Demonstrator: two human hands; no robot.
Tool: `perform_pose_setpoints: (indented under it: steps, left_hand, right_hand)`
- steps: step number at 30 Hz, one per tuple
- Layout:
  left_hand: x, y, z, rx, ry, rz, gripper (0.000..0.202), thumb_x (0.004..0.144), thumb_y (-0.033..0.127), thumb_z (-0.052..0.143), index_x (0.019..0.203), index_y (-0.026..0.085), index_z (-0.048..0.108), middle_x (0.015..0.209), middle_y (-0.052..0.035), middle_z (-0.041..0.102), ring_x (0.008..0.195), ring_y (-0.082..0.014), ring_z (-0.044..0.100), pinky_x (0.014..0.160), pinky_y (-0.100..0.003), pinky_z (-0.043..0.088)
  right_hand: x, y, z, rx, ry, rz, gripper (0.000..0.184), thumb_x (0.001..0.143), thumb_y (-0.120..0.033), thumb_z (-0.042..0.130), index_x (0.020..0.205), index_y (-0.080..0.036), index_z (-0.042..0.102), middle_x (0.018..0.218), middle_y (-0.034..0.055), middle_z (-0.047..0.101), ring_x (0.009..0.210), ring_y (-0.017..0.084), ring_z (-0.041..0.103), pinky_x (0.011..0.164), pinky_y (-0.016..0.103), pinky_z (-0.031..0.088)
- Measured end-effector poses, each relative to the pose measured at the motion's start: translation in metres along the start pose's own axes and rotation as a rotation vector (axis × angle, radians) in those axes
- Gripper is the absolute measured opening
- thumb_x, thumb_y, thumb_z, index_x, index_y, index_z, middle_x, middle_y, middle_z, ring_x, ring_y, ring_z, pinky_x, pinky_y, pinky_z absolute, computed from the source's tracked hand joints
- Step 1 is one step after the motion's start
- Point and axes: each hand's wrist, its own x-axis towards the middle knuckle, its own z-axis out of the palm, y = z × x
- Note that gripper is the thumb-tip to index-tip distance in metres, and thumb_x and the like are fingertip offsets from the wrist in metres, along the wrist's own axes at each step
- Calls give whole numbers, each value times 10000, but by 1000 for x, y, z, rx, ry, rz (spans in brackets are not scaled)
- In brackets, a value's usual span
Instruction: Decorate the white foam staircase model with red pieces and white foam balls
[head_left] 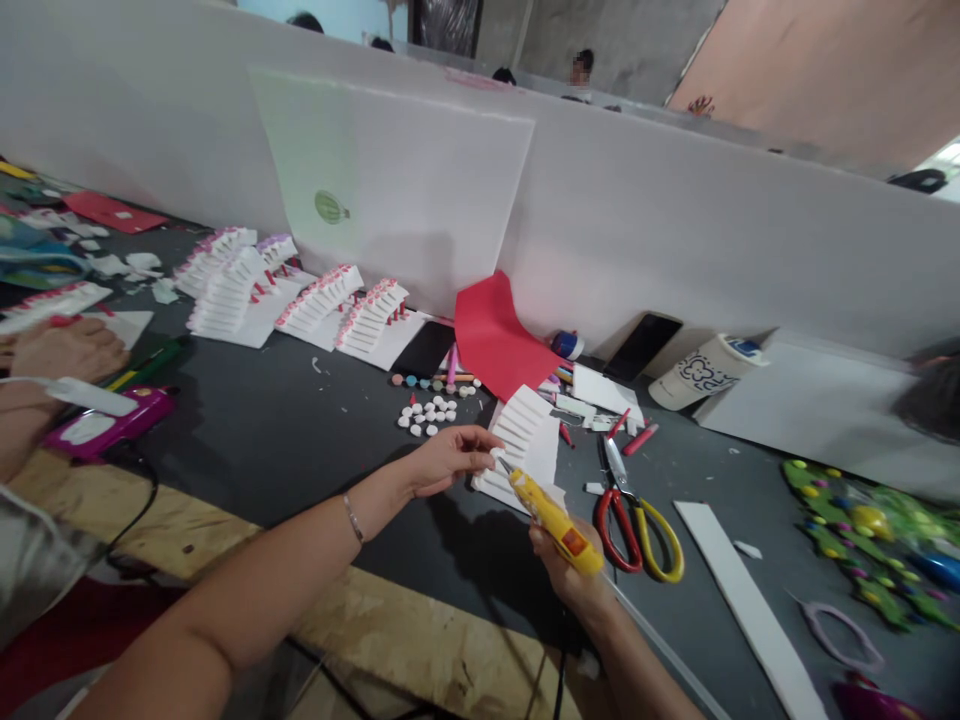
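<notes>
My right hand (574,580) is wrapped round a yellow hot glue gun (551,518), its nozzle pointing up and left. Thumb and fingertips of my left hand (450,460) pinch a small white piece (496,454) right by the nozzle tip. Beneath both lies a white ridged, stair-like model (517,430) on a white base. A group of small white round pieces (429,415) sits left of it, with a row of coloured round pieces (424,383) behind. Scissors (619,510) with one red and one yellow handle rest right of the glue gun.
Finished-looking stair models (319,300) stand at the back left. A red sheet (495,335), black phone (643,345) and white cup (701,372) line the partition. A white strip (750,610) lies at right. Another person's hand (71,350) is at left, beside a purple glue gun (112,420).
</notes>
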Motion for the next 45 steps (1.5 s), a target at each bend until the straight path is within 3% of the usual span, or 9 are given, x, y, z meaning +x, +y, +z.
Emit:
perform_pose_setpoints:
  steps: [12, 23, 27, 32, 38, 42, 45]
  left_hand:
    - [-2, 4, 1, -21, 4, -11, 435, 519, 295, 925, 873, 138, 729, 654, 16, 615, 558, -62, 489, 535, -208, 320]
    - [-2, 4, 1, -56, 7, -5, 377, 564, 278, 909, 854, 140, 712, 669, 6, 635, 568, -61, 510, 556, -204, 360]
    - [0, 5, -1, -142, 16, 24, 396, 553, 291, 925, 841, 132, 705, 661, -1, 640, 582, -59, 523, 554, -191, 358]
    - [5, 7, -6, -163, 108, 84, 368, 610, 316, 891, 864, 138, 693, 707, -9, 649, 663, -85, 581, 592, -198, 396]
    - [10, 1, -6, 246, 237, 251, 259, 654, 203, 797, 887, 170, 689, 787, 2, 653, 730, -119, 574, 685, -244, 440]
    - [9, -4, -6, 606, 255, 336, 117, 720, 149, 708, 830, 189, 697, 769, 0, 624, 729, -145, 565, 700, -270, 430]
    - [6, -3, -6, 757, 233, 401, 113, 771, 176, 682, 871, 202, 727, 832, -26, 630, 757, -167, 567, 712, -283, 424]
  right_hand:
    - [3, -4, -2, -11, 42, 21, 366, 928, -439, 535, 622, -239, 533, 530, -19, 508, 447, 135, 462, 427, 273, 383]
    - [1, 2, 0, -22, -1, 19, 353, 927, -452, 545, 649, -236, 556, 552, -15, 538, 460, 135, 482, 443, 272, 402]
    - [-3, 7, 1, 22, 62, 109, 328, 906, -443, 574, 652, -236, 568, 549, -14, 528, 467, 141, 485, 446, 277, 415]
    - [-7, 14, 3, 75, 198, 272, 260, 891, -452, 598, 778, -221, 635, 564, -18, 559, 490, 147, 527, 468, 275, 459]
    - [-2, 12, 6, 167, 260, 289, 268, 897, -473, 569, 871, -211, 620, 782, 24, 631, 543, 130, 575, 493, 260, 497]
    - [-1, 15, 9, 159, 266, 363, 272, 882, -473, 595, 875, -204, 634, 713, 6, 609, 514, 125, 562, 488, 254, 494]
    - [-1, 19, 11, 131, 271, 398, 316, 875, -503, 595, 904, -194, 652, 690, 12, 620, 501, 134, 561, 462, 258, 482]
